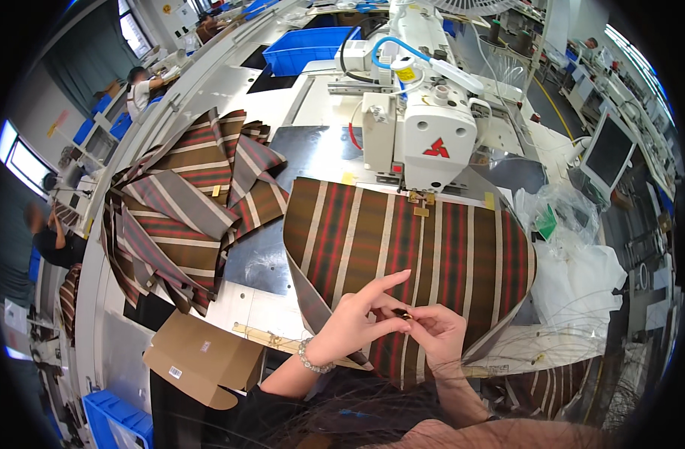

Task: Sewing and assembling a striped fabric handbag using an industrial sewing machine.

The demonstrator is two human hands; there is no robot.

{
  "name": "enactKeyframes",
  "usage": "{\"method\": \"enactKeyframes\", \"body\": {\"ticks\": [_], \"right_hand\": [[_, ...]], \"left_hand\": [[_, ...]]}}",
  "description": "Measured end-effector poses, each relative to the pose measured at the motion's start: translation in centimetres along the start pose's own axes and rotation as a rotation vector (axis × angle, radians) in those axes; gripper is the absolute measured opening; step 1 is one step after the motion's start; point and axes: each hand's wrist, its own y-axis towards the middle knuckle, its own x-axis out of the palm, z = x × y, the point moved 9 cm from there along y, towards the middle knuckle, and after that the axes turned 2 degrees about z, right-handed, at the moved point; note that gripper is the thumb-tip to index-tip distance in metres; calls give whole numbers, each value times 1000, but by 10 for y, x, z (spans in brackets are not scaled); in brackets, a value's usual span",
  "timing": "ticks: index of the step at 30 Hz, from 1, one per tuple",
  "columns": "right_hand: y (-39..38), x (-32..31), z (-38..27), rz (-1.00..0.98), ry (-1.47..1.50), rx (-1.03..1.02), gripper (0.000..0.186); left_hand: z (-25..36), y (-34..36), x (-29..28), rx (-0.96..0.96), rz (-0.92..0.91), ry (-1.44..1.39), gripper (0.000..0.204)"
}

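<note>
Both hands meet over a striped piece of fabric point(365, 247) in brown, red and cream, which lies on the machine table. My left hand point(354, 322), with a beaded bracelet at the wrist, pinches a small dark and gold piece point(402, 314) between thumb and a finger; its index finger is stretched out. From the other side, the fingertips of my right hand point(441, 333) close on the same small piece, whose kind I cannot make out. Beyond the hands, the fabric's far edge reaches under the white sewing machine head point(440, 138), by a small gold metal part point(422, 211).
At left lies a heap of striped fabric pieces point(185, 217). An open cardboard box point(200, 355) stands near front left, above a blue crate point(122, 415). Clear plastic bags point(578, 288) lie at right below a monitor point(610, 155). A blue bin point(301, 52) sits behind.
</note>
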Motion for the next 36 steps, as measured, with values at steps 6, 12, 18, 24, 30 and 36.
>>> {"method": "enactKeyframes", "body": {"ticks": [6,12,18,24,30,36], "right_hand": [[0,-12,-4,193,70,-156,15],[4,-8,-3,188,171,-116,13],[2,-1,3,136,206,-29,14],[3,5,6,108,272,34,13],[3,-2,11,160,259,54,6],[2,-2,10,158,255,17,4]], "left_hand": [[-10,0,-3,132,160,-117,48],[10,-5,-6,307,282,129,29],[7,-10,-9,300,319,112,15],[-20,-6,-6,105,294,-204,12],[-26,-10,-4,42,308,-279,34],[-24,-13,-3,54,316,-265,43]]}}
